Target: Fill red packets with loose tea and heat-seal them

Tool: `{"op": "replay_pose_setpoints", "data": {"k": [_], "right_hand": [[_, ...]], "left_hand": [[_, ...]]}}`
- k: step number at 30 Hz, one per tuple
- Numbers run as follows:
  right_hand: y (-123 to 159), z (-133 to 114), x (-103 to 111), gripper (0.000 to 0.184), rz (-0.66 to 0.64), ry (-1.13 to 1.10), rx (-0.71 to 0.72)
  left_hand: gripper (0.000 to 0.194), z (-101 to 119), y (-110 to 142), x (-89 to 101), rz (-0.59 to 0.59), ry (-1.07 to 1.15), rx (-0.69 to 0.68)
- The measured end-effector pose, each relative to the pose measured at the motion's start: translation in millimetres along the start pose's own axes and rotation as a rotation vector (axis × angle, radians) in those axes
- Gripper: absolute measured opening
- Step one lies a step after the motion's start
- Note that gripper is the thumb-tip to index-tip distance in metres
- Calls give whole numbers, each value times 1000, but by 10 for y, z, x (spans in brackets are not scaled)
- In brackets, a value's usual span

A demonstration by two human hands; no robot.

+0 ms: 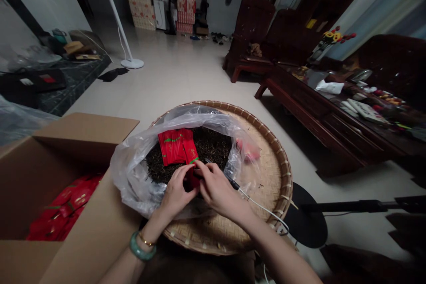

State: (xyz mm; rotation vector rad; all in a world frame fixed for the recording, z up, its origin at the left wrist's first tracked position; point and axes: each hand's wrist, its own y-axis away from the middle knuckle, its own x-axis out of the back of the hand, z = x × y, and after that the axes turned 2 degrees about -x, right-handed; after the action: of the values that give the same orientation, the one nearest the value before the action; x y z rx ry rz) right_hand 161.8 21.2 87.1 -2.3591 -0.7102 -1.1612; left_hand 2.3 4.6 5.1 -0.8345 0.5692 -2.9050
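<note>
Both hands meet over an open clear plastic bag [131, 173] of loose dark tea leaves [213, 144]. My left hand [178, 191] pinches the near edge of a small red packet [193, 182], mostly hidden behind the fingers. Across from it, my right hand [213, 186] grips the same packet at its top. A black corded tool [232, 182] passes under my right hand; whether that hand also holds it, I cannot tell. Several flat red packets [173, 148] with green bands lie overlapping on the leaves, just beyond my fingertips.
The bag rests in a round woven bamboo tray [269, 177], with a pink-red item [248, 150] at its right. On the left stands an open cardboard box [89, 126] with red packets [66, 206] inside. A white cord [262, 208] crosses the tray rim near a black stand base [306, 226].
</note>
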Motion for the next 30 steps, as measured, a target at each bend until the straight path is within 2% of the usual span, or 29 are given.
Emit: {"op": "replay_pose_setpoints", "data": {"k": [4, 11, 16, 18, 22, 26, 30], "right_hand": [[-17, -7, -34, 58, -77, 113, 49], [-30, -8, 84, 66, -48, 79, 19], [-56, 17, 37, 64, -154, 96, 41], [-49, 53, 52, 59, -130, -4, 39], [-1, 111, 148, 45, 1, -199, 48], [45, 103, 191, 28, 85, -224, 17], [67, 81, 140, 24, 84, -179, -80]], "left_hand": [[44, -34, 4, -19, 24, -32, -17], [49, -45, 0, -15, 9, -51, -25], [45, -61, 15, -42, 31, -60, -1], [45, -62, 22, -32, 24, -35, 6], [49, -45, 29, 10, 4, -6, 5], [50, -10, 40, 31, -19, -32, -18], [52, 22, 60, 34, -29, -52, -59]]}}
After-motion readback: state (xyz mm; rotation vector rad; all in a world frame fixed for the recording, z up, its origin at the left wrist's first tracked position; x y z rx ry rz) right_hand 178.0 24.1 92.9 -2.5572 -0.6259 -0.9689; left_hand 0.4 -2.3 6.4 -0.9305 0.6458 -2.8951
